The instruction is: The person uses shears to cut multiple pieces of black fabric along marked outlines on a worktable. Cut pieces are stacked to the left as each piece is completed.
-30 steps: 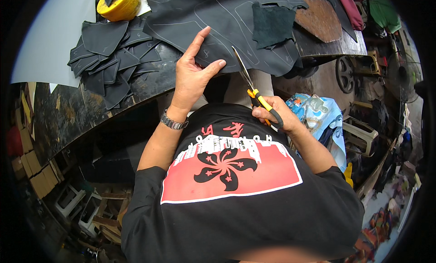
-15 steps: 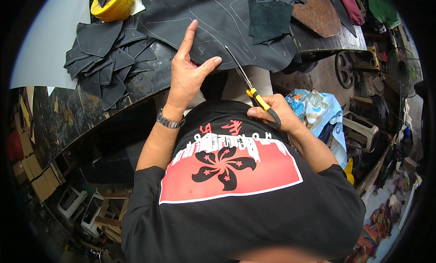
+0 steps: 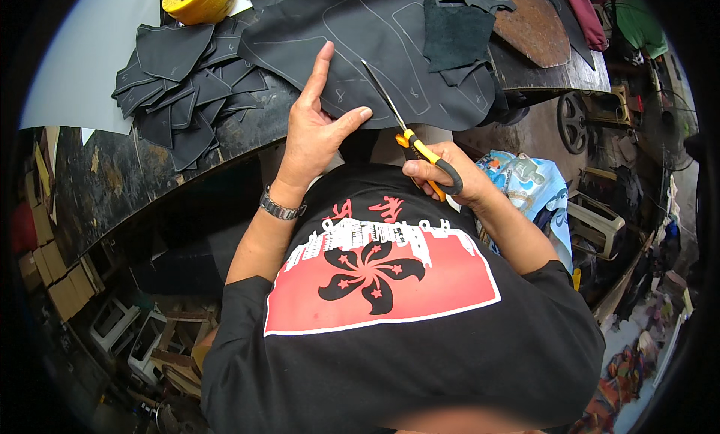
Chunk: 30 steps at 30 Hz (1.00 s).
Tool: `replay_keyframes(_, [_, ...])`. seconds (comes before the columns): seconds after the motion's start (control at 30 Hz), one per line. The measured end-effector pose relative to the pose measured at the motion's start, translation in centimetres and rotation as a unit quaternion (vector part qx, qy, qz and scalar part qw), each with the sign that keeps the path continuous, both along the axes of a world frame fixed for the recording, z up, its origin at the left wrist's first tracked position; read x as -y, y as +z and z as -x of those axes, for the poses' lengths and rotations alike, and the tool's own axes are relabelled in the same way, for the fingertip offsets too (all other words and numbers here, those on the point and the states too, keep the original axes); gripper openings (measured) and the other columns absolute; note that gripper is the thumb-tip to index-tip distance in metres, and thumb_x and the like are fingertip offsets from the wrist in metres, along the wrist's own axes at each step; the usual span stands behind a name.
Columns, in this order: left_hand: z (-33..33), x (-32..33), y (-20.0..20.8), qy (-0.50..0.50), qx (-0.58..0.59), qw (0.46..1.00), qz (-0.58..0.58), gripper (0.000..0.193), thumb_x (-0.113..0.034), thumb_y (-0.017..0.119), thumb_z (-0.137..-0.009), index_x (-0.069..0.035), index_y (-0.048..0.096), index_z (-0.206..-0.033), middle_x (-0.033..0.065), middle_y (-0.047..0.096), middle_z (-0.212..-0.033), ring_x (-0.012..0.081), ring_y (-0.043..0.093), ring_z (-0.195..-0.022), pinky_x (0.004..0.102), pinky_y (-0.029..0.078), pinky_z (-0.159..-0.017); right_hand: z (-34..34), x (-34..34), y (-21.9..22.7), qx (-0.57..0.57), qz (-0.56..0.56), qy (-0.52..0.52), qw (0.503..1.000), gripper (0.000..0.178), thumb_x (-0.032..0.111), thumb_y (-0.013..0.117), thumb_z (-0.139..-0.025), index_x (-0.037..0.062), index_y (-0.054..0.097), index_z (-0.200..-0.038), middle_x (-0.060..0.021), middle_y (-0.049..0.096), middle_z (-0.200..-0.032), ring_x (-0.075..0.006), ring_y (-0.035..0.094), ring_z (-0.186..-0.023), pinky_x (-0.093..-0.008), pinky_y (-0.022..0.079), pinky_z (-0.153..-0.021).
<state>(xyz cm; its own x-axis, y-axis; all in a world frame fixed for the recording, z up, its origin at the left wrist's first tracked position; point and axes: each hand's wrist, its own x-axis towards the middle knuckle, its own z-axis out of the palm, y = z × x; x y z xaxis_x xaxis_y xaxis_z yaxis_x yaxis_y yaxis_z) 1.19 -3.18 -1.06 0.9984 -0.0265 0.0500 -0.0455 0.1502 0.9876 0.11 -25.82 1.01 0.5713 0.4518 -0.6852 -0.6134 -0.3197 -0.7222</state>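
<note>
A dark grey leather sheet (image 3: 296, 63) with pale chalk outlines hangs over the table's near edge. My left hand (image 3: 315, 130) lies against its left part, index finger stretched out and thumb spread. The other fingers are largely hidden. In my right hand (image 3: 457, 172) is a pair of scissors (image 3: 391, 104) with yellow and black handles. Its blades point up and away over the sheet, right of my left thumb; whether one blade lies under the leather I cannot tell. A small rough dark green leather scrap (image 3: 455, 35) rests on the sheet's right part.
Left of the sheet, cut dark pieces (image 3: 176, 52) lie heaped on the worn black table (image 3: 112, 183). A yellow tub (image 3: 199, 3) stands behind them. A brown board (image 3: 532, 29) is at the far right. Beside my right arm is a blue patterned cloth (image 3: 529, 183), near a pale stool (image 3: 596, 220).
The scissors' handles have spread further apart in my right hand. The sheet and table now appear slightly lower and further right. My left hand keeps nearly the same pose.
</note>
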Motion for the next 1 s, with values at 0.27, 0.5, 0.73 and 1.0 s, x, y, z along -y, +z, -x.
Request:
replay_keyframes(0.27, [-0.1,-0.1,0.3,0.011,-0.02,0.999,0.029,0.078,0.006,0.072,-0.077,0.001,0.034,-0.145,0.0146,0.051,-0.135,0.0136,0.055,-0.113,0.0266,0.047,-0.096,-0.4,0.9,-0.2,0.01,0.013,0.059,0.998,0.041,0.042,0.075,-0.08,0.0053,0.06,-0.071,0.0001,0.051,-0.053,-0.0078,0.049,-0.045,-0.0218,0.036,-0.041])
replay_keyframes(0.5, [-0.6,-0.9,0.2,0.031,0.034,0.998,-0.051,0.077,0.006,0.072,-0.077,0.001,0.035,-0.144,0.0142,0.05,-0.137,0.014,0.054,-0.116,0.027,0.046,-0.098,-1.1,0.7,-0.3,-0.021,-0.11,0.032,0.993,0.045,0.047,0.07,-0.083,0.0038,0.06,-0.076,-0.0031,0.054,-0.064,-0.0102,0.053,-0.053,-0.0219,0.042,-0.048])
replay_keyframes(0.73, [-0.3,-1.3,0.3,0.032,0.02,0.999,-0.026,0.078,0.007,0.072,-0.077,0.002,0.034,-0.144,0.0139,0.047,-0.141,0.0148,0.053,-0.117,0.0278,0.044,-0.101,-0.4,-0.3,-0.7,-0.011,-0.08,0.009,0.997,0.042,0.045,0.072,-0.082,0.0059,0.06,-0.072,-0.0008,0.052,-0.059,-0.0082,0.051,-0.05,-0.0216,0.038,-0.045])
replay_keyframes(1.0, [-0.6,-2.3,0.0,0.043,0.012,0.999,-0.029,0.076,0.006,0.07,-0.078,0.004,0.032,-0.145,0.0162,0.047,-0.139,0.0148,0.053,-0.115,0.0273,0.044,-0.1,-0.7,-0.3,0.4,0.011,0.019,0.069,0.997,0.04,0.038,0.073,-0.083,0.0048,0.059,-0.065,-0.0027,0.053,-0.054,-0.0075,0.049,-0.044,-0.0215,0.035,-0.039])
